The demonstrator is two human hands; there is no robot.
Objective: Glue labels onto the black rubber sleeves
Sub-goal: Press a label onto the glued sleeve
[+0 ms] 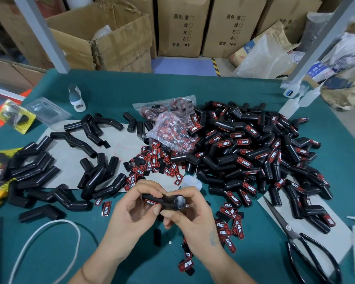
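Note:
Above the near middle of the green table [131, 261], both hands hold one black rubber sleeve [173, 202]. My left hand [135, 210] grips its left end, the thumb pressing a red-and-black label [152, 201] onto it. My right hand [190, 212] curls round the right end, whose round cap faces the camera. Plain sleeves [94, 177] lie in a loose spread to the left. A large heap of labelled sleeves [254, 156] fills the right. Loose labels [152, 160] lie scattered in the middle, and more labels [230, 224] lie by my right hand.
A clear bag of labels [168, 128] lies behind the loose ones. Black scissors [303, 244] rest at the near right. A small glue bottle [75, 98] stands at the far left, and a white cord [49, 240] loops at the near left. Cardboard boxes [182, 25] line the back.

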